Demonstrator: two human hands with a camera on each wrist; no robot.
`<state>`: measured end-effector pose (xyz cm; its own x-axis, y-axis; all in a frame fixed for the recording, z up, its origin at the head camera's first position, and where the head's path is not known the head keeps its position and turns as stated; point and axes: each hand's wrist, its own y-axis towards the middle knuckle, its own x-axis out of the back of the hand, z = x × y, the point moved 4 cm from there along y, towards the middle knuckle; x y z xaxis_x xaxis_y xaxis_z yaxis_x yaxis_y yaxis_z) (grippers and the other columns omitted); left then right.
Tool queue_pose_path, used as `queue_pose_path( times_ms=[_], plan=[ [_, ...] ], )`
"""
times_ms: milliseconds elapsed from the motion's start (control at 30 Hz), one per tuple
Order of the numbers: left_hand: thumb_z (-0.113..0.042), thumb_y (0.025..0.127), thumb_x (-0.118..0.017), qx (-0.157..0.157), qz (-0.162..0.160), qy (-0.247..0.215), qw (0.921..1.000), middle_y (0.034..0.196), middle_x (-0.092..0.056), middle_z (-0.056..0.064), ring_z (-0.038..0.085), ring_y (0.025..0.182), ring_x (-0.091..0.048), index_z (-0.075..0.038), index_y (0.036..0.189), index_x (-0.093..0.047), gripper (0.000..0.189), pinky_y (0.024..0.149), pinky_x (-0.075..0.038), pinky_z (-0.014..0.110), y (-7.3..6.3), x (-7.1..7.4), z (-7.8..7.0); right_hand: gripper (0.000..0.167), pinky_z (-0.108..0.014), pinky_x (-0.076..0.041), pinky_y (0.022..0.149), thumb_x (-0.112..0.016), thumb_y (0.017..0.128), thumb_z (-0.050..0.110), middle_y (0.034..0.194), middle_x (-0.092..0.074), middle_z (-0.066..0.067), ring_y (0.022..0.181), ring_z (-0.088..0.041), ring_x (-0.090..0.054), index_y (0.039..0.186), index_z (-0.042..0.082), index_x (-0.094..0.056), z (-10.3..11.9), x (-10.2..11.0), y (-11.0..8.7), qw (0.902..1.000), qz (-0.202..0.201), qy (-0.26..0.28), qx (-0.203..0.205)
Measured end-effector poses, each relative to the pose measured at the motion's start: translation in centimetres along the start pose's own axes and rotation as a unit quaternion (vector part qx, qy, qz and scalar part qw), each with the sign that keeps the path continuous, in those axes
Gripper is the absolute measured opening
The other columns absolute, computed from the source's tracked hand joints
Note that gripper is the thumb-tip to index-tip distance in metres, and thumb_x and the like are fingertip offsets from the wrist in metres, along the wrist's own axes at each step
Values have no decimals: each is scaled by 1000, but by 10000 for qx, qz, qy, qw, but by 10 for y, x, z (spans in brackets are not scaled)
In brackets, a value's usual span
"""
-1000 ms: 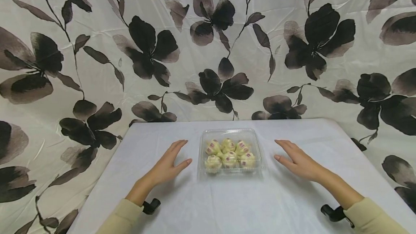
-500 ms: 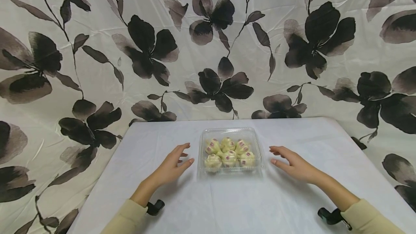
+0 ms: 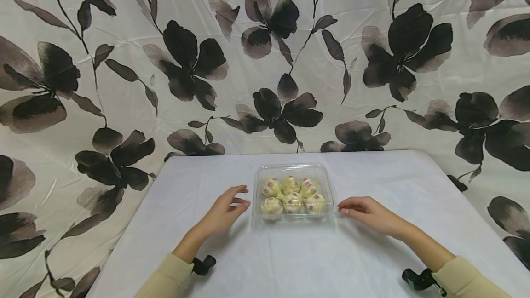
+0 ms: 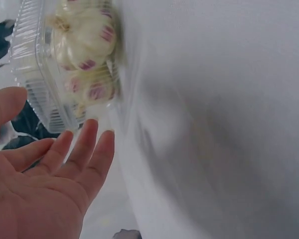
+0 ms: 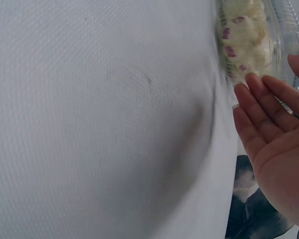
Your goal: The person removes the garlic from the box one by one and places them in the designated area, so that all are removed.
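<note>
A lidded clear plastic box [image 3: 293,167] stands on the table, holding several pale yellow bulbs [image 3: 292,202] with purple marks. In the left wrist view they look like garlic bulbs [image 4: 89,40], one with a tan tuft. Left of the box, my left hand [image 3: 223,210] has loosely bent fingers, a small gap from the wall. Over on the right side, my right hand [image 3: 372,215] holds its fingertips very near the box's lower right corner; whether they touch it I cannot tell. Both palms face the box, and neither hand grips anything.
A white cloth covers the table [image 3: 281,261]. Behind it hangs a white curtain [image 3: 232,72] with dark flowers. Black wrist cameras are strapped below both cuffs, one at the left [image 3: 204,266] and one at the right [image 3: 418,279].
Both hands have moved inward towards the box, the right one also lower and nearer to me. Their fingers have bent more. The box has stayed where it was.
</note>
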<state>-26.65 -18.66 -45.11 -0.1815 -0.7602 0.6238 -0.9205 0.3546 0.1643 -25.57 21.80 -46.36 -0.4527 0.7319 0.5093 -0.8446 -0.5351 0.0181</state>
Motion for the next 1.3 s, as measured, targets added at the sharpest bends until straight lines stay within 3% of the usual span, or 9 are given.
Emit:
queue_pose_path(
  times_ms=[200, 367, 533, 667, 1000, 1300],
  plan=[
    [-17, 105, -60, 204, 27, -172, 9996, 136, -57, 19, 32, 113, -66, 3, 147, -45, 49, 91, -59, 41, 3, -6, 3, 32, -19, -53, 91, -61, 104, 19, 123, -69, -18, 117, -34, -65, 125, -4, -66, -5, -3, 2, 9992, 97, 257, -291],
    [-13, 107, -53, 437, 253, -603, 9969, 127, -58, 21, 30, 101, -70, 8, 147, -42, 46, 79, -60, 30, 5, -11, 5, 33, -22, -54, 91, -60, 104, 17, 119, -71, -20, 112, -31, -68, 126, -9, -64, -7, -7, 3, 9978, 261, 564, -228],
    [-6, 106, -49, 498, 581, -1192, 9899, 113, -61, 21, 30, 93, -70, 15, 145, -37, 46, 82, -61, 40, 5, -17, 5, 37, -31, -56, 96, -57, 106, 16, 120, -69, -24, 113, -34, -67, 130, -13, -59, -6, -12, 2, 9925, 479, 1065, -349],
    [-5, 106, -49, 573, 773, -1489, 9842, 103, -62, 18, 29, 88, -71, 17, 146, -35, 47, 84, -61, 47, 5, -21, 3, 40, -35, -56, 97, -54, 107, 16, 122, -67, -28, 115, -36, -66, 131, -16, -56, -11, -17, 1, 9848, 691, 1535, -428],
    [0, 106, -47, 583, 851, -1864, 9770, 99, -63, 15, 28, 82, -74, 19, 147, -32, 48, 83, -62, 43, 6, -24, 3, 41, -36, -54, 101, -52, 108, 12, 127, -62, -33, 119, -32, -65, 132, -21, -50, -17, -26, 2, 9670, 930, 2357, -257],
    [1, 106, -46, 601, 931, -2054, 9724, 100, -62, 15, 29, 83, -74, 20, 148, -29, 49, 86, -61, 45, 7, -24, 2, 37, -39, -52, 105, -45, 108, 4, 127, -64, -28, 119, -27, -65, 133, -24, -46, -19, -26, 5, 9372, 1305, 3235, 26]
  ],
)
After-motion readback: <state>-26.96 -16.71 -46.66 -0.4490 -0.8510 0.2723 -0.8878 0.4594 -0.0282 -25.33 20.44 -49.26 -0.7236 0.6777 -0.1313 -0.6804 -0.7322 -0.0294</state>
